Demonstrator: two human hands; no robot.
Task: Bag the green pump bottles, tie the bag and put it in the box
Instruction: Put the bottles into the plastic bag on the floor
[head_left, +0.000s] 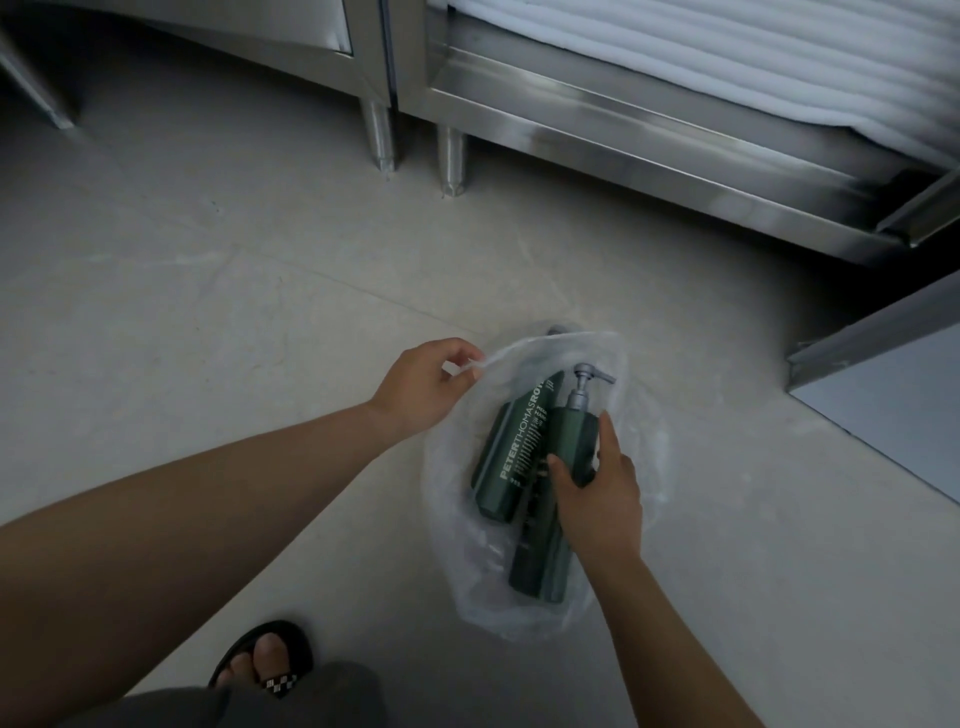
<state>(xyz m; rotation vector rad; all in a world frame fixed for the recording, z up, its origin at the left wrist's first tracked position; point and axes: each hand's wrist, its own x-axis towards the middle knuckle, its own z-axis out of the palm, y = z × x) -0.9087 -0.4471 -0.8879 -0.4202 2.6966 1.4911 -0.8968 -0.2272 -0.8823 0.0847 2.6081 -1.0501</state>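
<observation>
- Bagging step under way: the right hand (597, 488) has its fingers (563, 473) wrapped around a green pump bottle (569, 441), lowering it into the clear plastic bag (639, 447).
- The left hand (421, 387) pinches the bag's rim, holding the mouth open.
- Inside the bag lie a lettered green bottle (511, 452) and another beneath it.
- The bag rests on the floor (208, 312); no box in view.
- Next, probably: release the bottle, gather the rim for tying.

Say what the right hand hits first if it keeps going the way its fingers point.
Probably nothing new: the right hand is already gripping the green pump bottle; beyond lies its grey pump head inside the plastic bag.
</observation>
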